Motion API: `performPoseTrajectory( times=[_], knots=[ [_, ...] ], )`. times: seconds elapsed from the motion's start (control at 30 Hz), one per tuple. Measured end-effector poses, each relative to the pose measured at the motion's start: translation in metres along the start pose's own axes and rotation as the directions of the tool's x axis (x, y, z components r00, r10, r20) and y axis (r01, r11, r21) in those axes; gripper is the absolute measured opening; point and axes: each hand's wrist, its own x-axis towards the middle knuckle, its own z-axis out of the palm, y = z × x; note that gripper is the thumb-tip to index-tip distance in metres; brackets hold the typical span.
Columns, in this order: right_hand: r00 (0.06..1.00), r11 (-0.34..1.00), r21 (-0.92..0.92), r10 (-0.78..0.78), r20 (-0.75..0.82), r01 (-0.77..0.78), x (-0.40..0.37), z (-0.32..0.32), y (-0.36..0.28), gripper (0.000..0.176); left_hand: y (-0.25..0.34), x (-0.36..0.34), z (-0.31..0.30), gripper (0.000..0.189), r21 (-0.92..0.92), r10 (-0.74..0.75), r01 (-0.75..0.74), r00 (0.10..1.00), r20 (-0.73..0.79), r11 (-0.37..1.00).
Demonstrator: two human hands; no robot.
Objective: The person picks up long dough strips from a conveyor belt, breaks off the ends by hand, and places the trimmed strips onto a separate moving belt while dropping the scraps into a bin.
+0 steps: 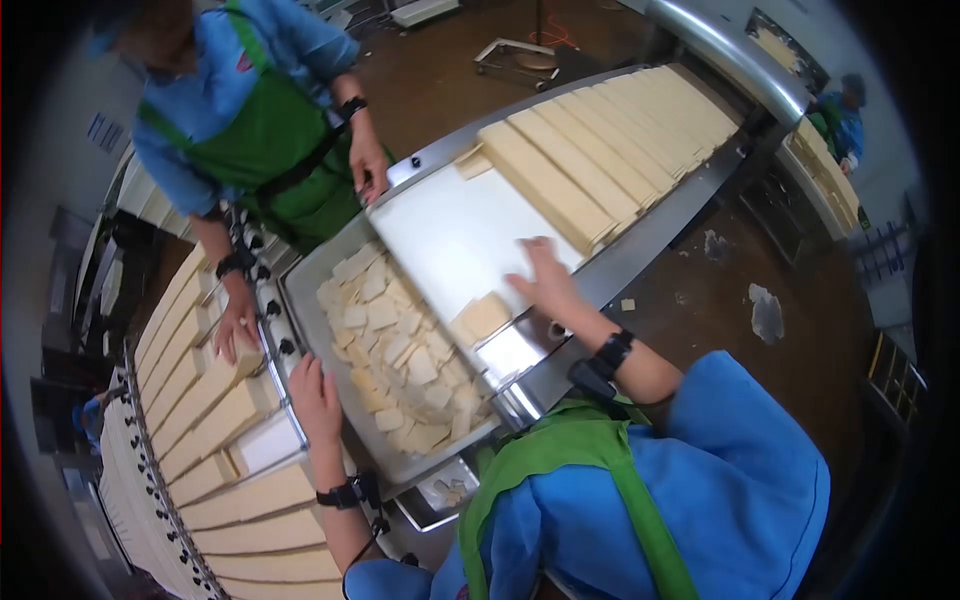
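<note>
My right hand [550,285] is over the right side of a white board [450,230], its fingers spread and nothing in them. A small piece of pale, thin square slices [482,318] lies on the board's near edge, just left of that hand. My left hand [316,400] is beside the metal rail of the left conveyor, fingers stretched out, with nothing visible in them. Between my hands stands a tub [310,290] holding many loose and broken pale slices [385,340]. Long rows of stacked slices [590,150] lie beyond the board.
Opposite me, a co-worker in a green apron [290,170] has one hand [236,325] on the left conveyor's slice rows [240,510] and another near the board's far corner. A metal roller [735,55] spans the far end. Scraps [766,312] lie on the floor at right.
</note>
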Motion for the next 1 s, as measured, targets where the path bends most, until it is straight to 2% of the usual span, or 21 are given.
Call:
performPoseTrajectory(
  times=[0.03,0.07,0.17,0.2,0.3,0.37,0.43,0.5,0.63,0.77,0.8,0.9,0.97,1.0],
  knots=[
    [0.996,0.994,-0.100,0.045,-0.075,-0.052,0.001,-0.020,0.028,0.055,0.012,0.018,0.025,0.028,-0.053,0.017,-0.016,1.000,0.010,0.998],
    [0.983,0.978,-0.099,0.182,-0.024,-0.184,0.006,-0.040,0.050,0.052,0.031,0.039,0.045,0.029,-0.100,0.039,-0.035,0.998,0.040,0.994],
    [0.963,0.964,-0.042,0.259,-0.074,-0.263,0.022,-0.047,0.110,0.046,0.084,0.104,0.125,0.034,-0.268,0.114,-0.088,0.990,0.083,0.959],
    [0.953,0.954,-0.036,0.297,-0.054,-0.299,0.030,-0.053,0.109,0.048,0.097,0.128,0.158,0.036,-0.306,0.156,-0.123,0.984,0.084,0.944],
    [0.952,0.951,-0.084,0.289,-0.103,-0.297,0.041,-0.046,0.112,0.048,0.139,0.195,0.239,0.042,-0.306,0.247,-0.200,0.961,0.123,0.931],
    [0.952,0.947,-0.104,0.300,-0.055,-0.305,0.041,-0.045,0.103,0.056,0.168,0.238,0.279,0.041,-0.295,0.265,-0.207,0.949,0.172,0.933],
    [0.972,0.969,-0.093,0.225,-0.065,-0.230,0.034,-0.041,0.105,0.063,0.184,0.276,0.322,0.039,-0.266,0.285,-0.233,0.942,0.178,0.935],
    [0.984,0.980,-0.088,0.174,-0.040,-0.177,0.031,-0.040,0.110,0.064,0.197,0.303,0.346,0.041,-0.154,0.203,-0.165,0.939,0.278,0.974],
    [0.988,0.984,-0.085,0.156,0.001,-0.155,0.033,-0.050,0.104,0.067,0.215,0.323,0.353,0.047,0.009,0.001,-0.005,0.919,0.395,1.000],
    [0.986,0.985,-0.051,0.165,-0.016,-0.166,0.038,-0.048,0.104,0.068,0.213,0.325,0.325,0.051,0.090,-0.088,0.046,0.837,0.541,0.995],
    [0.973,0.974,-0.063,0.220,0.065,-0.216,0.040,-0.051,0.101,0.071,0.209,0.324,0.318,0.052,0.140,-0.125,0.055,0.821,0.558,0.989],
    [0.979,0.987,-0.136,0.109,0.170,-0.087,0.040,-0.048,0.104,0.075,0.168,0.303,0.297,0.057,0.230,-0.273,0.176,0.815,0.512,0.957],
    [0.971,0.964,-0.208,-0.120,0.206,0.164,0.042,-0.049,0.110,0.079,0.145,0.269,0.252,0.057,0.289,-0.388,0.276,0.790,0.475,0.917],
    [0.946,0.930,-0.235,-0.232,0.225,0.284,0.043,-0.050,0.112,0.081,0.131,0.250,0.230,0.058,0.301,-0.446,0.334,0.744,0.498,0.893]
  ],
)
